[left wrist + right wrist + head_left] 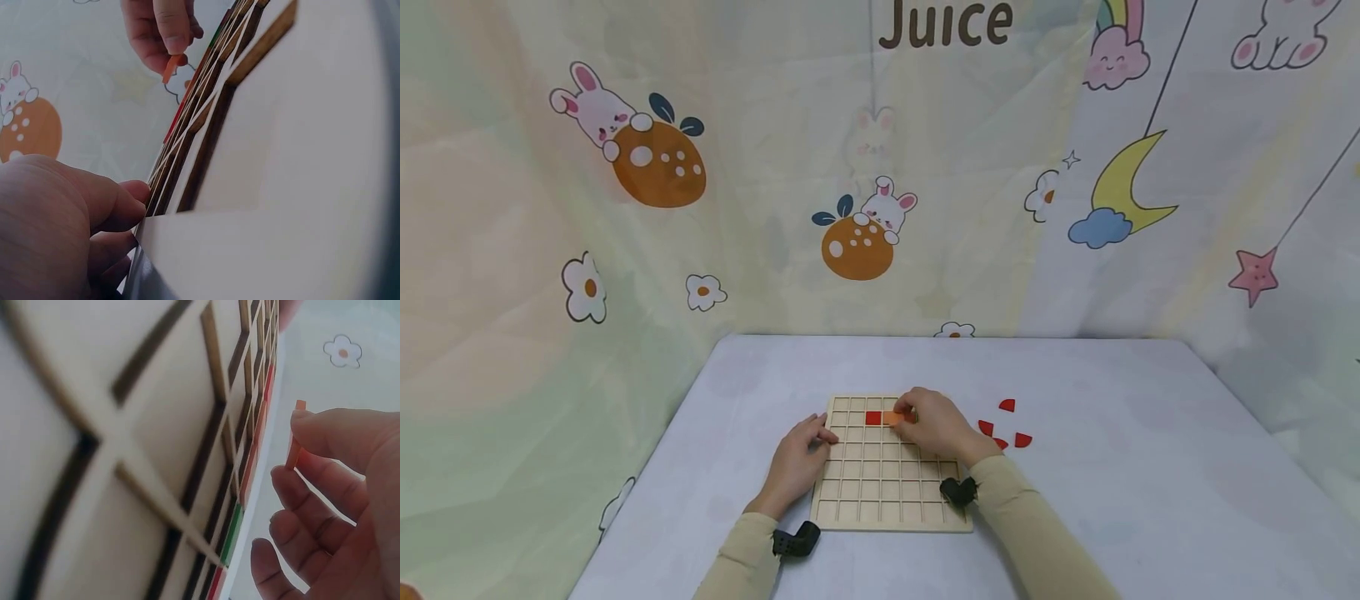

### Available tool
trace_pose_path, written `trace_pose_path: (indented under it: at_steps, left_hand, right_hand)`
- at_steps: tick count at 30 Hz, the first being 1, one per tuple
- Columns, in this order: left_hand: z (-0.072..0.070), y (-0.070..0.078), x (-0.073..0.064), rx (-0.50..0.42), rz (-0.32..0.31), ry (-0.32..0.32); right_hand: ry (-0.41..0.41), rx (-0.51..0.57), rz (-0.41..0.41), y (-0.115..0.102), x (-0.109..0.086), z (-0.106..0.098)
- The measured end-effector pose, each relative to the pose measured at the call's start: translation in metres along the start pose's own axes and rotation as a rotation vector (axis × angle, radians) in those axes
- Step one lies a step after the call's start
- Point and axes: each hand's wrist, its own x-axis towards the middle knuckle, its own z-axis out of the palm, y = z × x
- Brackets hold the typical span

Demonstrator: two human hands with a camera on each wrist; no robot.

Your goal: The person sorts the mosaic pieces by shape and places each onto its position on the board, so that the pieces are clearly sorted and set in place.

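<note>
A square wooden grid board [868,505] lies on the table. At its left edge, my left hand [797,462] grips the rim with bent fingers, which the left wrist view [69,219] shows close up. My right hand [938,427] is over the board's far part, pinching a thin orange tile [294,439] between thumb and index finger. The tile is raised off the board in both wrist views. A red square [873,418] sits in a far-row cell. Beside it, the right wrist view shows orange, then a green piece [232,536] and another red piece [216,584] in the grid.
Right of the board, several red quarter-round pieces [1023,440] lie loose on the white tablecloth [1150,483], some partly behind my right wrist. A printed cloth backdrop [775,167] hangs behind the table. Each wrist wears a small black camera [797,540].
</note>
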Motion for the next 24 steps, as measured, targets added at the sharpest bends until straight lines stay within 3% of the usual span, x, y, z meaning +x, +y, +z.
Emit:
trace_pose_path:
  at_steps: [7,15,24]
  left_hand:
    - [0.0,-0.001,0.0,-0.005,0.003,0.001]
    - [0.0,-0.003,-0.001,-0.01,-0.008,0.0]
    - [-0.001,0.0,-0.001,-0.011,0.0,-0.011]
  right_hand:
    - [-0.004,-0.015,-0.022,-0.005,0.005,0.002]
    - [0.058,-0.02,-0.033,-0.017,0.012,0.009]
    - [0.032,-0.035,-0.035,-0.026,0.02,0.017]
